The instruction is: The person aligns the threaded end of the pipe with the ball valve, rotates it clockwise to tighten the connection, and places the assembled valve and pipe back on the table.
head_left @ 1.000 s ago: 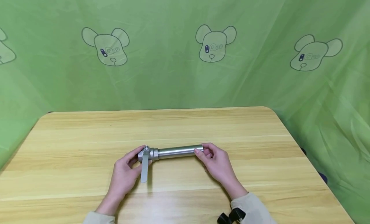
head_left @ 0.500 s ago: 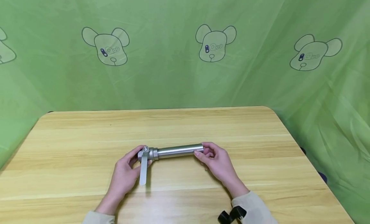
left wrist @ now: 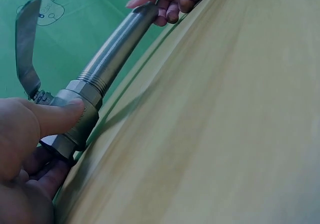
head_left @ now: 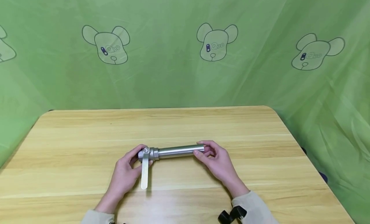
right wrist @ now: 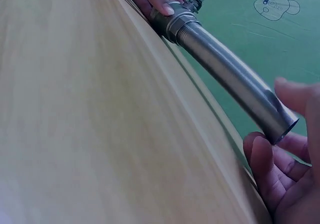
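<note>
A steel ball valve (head_left: 148,154) with a flat lever handle (head_left: 144,175) is joined to a shiny metal pipe (head_left: 177,151). Some thread (left wrist: 94,82) shows where the pipe enters the valve's hex end. My left hand (head_left: 124,174) grips the valve body, thumb on the near side and fingers behind and under it. At the pipe's free end, my right hand (head_left: 218,163) holds the pipe between thumb and fingers. The open mouth (right wrist: 286,131) of the pipe faces that palm. In the head view the lever points toward the person.
A wood-grain table (head_left: 86,134) lies under both hands. Behind it hangs a green cloth (head_left: 162,82) printed with bear heads. A black device (head_left: 232,214) sits at the right sleeve (head_left: 254,206).
The right index finger has shifted left over the top of the pipe's end. The lever's tip sits lower in the head view. The left hand has barely moved.
</note>
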A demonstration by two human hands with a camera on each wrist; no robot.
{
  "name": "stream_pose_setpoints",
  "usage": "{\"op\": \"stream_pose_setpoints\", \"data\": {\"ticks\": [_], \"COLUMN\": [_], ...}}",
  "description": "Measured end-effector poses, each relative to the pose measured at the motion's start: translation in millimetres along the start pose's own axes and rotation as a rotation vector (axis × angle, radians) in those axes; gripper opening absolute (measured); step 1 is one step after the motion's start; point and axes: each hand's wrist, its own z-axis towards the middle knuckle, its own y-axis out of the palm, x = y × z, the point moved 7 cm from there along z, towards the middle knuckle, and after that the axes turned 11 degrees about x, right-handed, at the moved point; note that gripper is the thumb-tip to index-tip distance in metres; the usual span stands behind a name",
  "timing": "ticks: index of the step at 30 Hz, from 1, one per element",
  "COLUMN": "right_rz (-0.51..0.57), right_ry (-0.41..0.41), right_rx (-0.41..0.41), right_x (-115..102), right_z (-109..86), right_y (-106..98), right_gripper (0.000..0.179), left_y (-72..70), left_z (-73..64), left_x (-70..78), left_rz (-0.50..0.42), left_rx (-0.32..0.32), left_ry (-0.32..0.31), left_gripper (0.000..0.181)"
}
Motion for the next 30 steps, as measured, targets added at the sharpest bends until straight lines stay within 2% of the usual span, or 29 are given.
{"op": "stream_pose_setpoints", "data": {"ticks": [3,7,13,18,21,25,27,30], "right_rz": [0.046,0.045,-0.048,-0.099,-0.062,0.030,0.051,0.049], "right_ry": [-0.021,-0.010,0.026,-0.003,-0.049,-0.108,-0.114,-0.081], "right_rx": [-0.027,-0.027,-0.009,0.019,0.011,-0.037,-0.051,-0.049], "right_x": [-1.8,-2.1,0.3,0.2,-1.3,-4.5,-4.8,-2.9], "right_z": [-0.3,-0.6,-0.7,-1.0,-1.6,-3.0,-3.2,-2.0], "right_y": [1.3,0.9,0.2,-1.9,-2.0,-1.5,-1.7,-2.1], "right_gripper": [0.043,0.040,0.039,0.038,0.036,0.043,0.045,0.041], "left_y": [-0.2,-0.5,-0.3,0.4,0.8,0.7,0.5,-0.1], "left_z": [0.6,1.1,0.8,0.5,0.3,0.2,0.3,0.2], "left_x": [0.9,2.0,2.1,1.4,1.0,0.4,0.1,0.2], "left_rz": [0.020,0.044,0.049,0.041,0.030,0.031,0.038,0.044], "left_rx": [0.002,0.005,0.007,0.000,-0.006,-0.006,-0.005,-0.002], "left_ry": [0.007,0.006,0.005,0.014,0.016,0.013,0.011,0.010], "left_gripper": [0.062,0.060,0.059,0.059,0.060,0.059,0.059,0.059]}}
